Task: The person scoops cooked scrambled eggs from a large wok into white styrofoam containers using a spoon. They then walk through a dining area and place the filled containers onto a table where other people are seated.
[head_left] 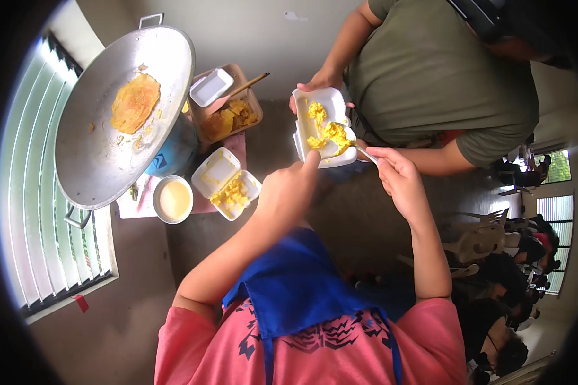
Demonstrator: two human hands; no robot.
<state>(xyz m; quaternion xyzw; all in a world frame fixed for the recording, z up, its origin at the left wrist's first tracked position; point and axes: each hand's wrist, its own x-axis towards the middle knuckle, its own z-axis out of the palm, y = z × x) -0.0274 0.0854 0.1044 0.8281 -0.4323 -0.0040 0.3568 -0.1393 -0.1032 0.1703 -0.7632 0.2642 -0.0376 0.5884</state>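
Note:
A white foam clamshell container [329, 101], opened out, holds clumps of yellow, scrambled-looking food [335, 133]. Another person's hand [324, 79] supports it from the far side. At the near rim, my left hand [290, 192] has a finger laid over the container's edge; its other fingers are partly hidden. My right hand [398, 176] pinches the handle of a metal utensil [366, 154]. That utensil's tip reaches the food at the container's right side, and its end is too covered to tell whether it is a spoon or a fork.
At left, a large two-handled metal wok [83, 151] holds a round golden pancake. Beside it stand a bowl of pale batter [173, 199], another food-filled foam container [217, 168] and a tub [255, 106] with yellow pieces. The co-worker [437, 83] stands opposite; chairs [481, 240] are behind right.

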